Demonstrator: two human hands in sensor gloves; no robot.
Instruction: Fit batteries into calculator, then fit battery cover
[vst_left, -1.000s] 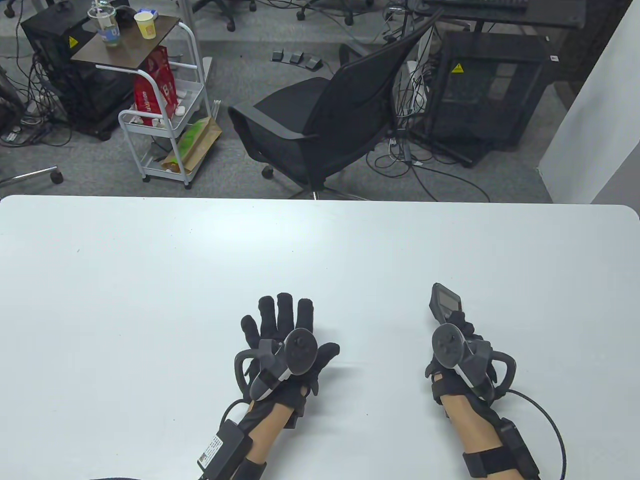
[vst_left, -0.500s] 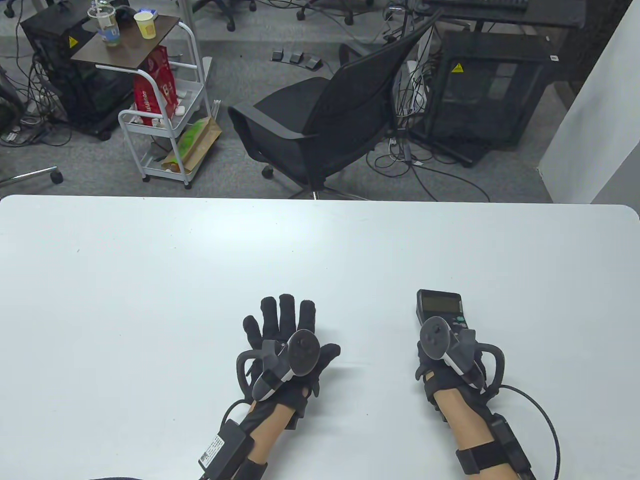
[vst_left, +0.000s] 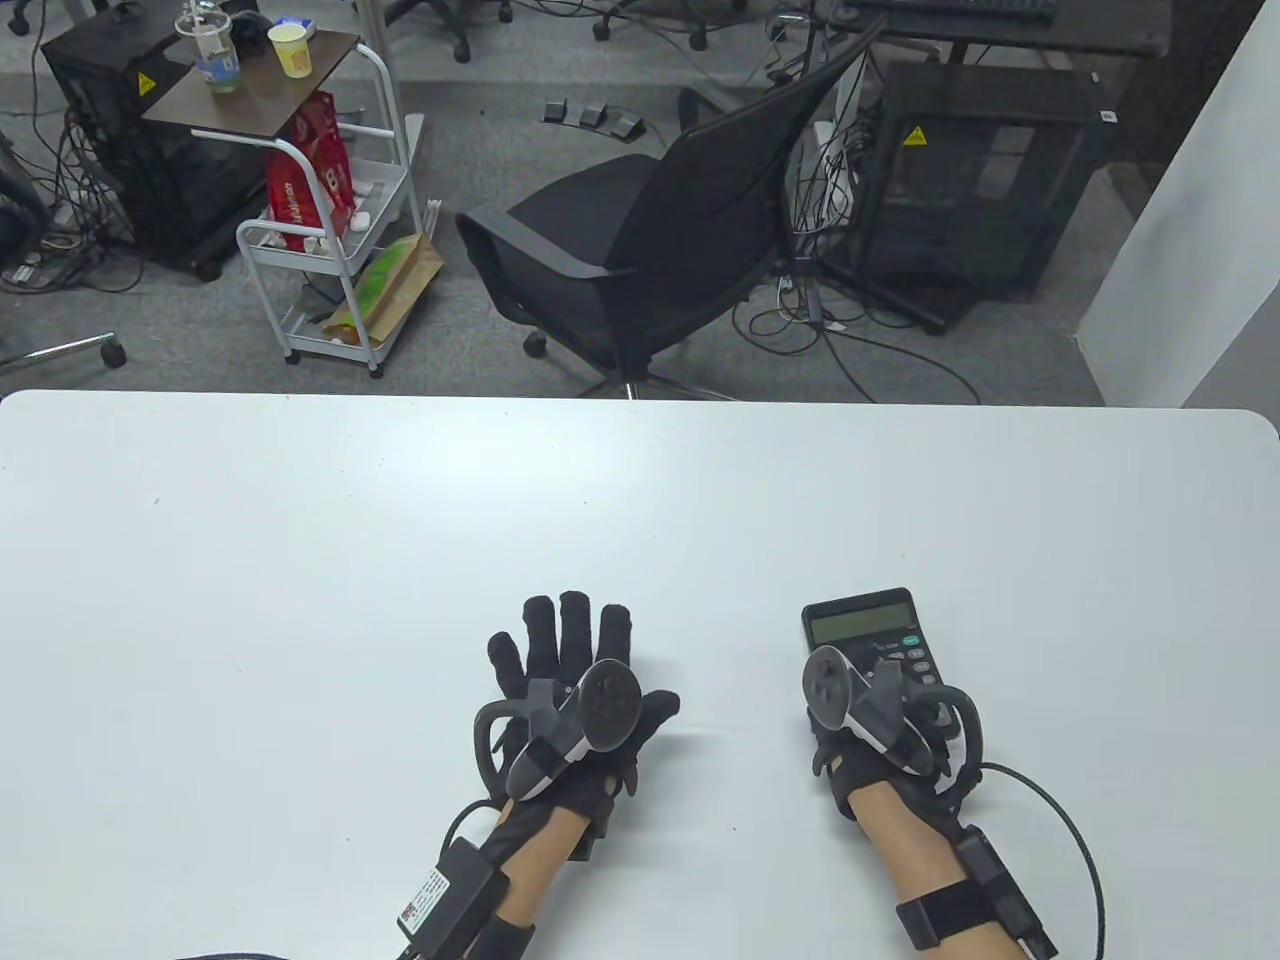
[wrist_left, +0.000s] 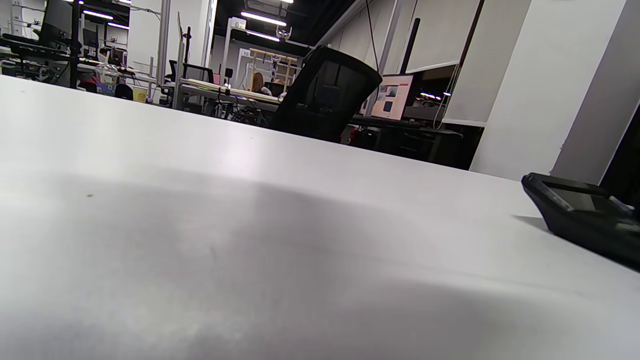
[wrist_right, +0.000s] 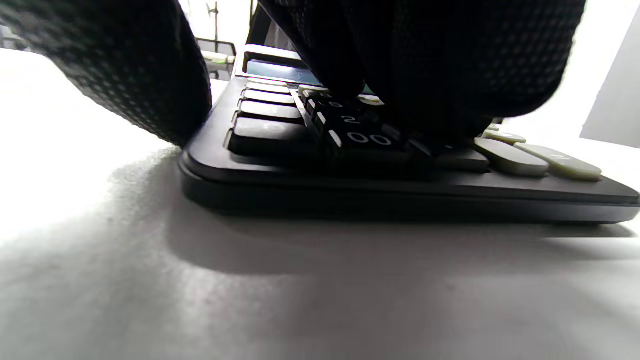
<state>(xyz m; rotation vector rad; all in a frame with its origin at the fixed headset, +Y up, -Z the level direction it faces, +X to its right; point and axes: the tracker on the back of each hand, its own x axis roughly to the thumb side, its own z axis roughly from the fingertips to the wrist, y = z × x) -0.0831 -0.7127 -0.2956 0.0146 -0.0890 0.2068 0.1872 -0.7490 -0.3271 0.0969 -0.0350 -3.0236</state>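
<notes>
Right wrist view, fingers on calculator keys

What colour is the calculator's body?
Black; the calculator shows best in the table view.

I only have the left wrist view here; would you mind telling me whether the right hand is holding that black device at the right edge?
Observer: Yes. In the table view the right hand lies over the lower half of the calculator.
Operator: Thank you. Which face is up?
Observer: The keypad side; the right wrist view shows a "00" key facing up.
Operator: And where is the left hand?
Observer: The left hand rests flat on the table, fingers spread, apart from the calculator.
</notes>
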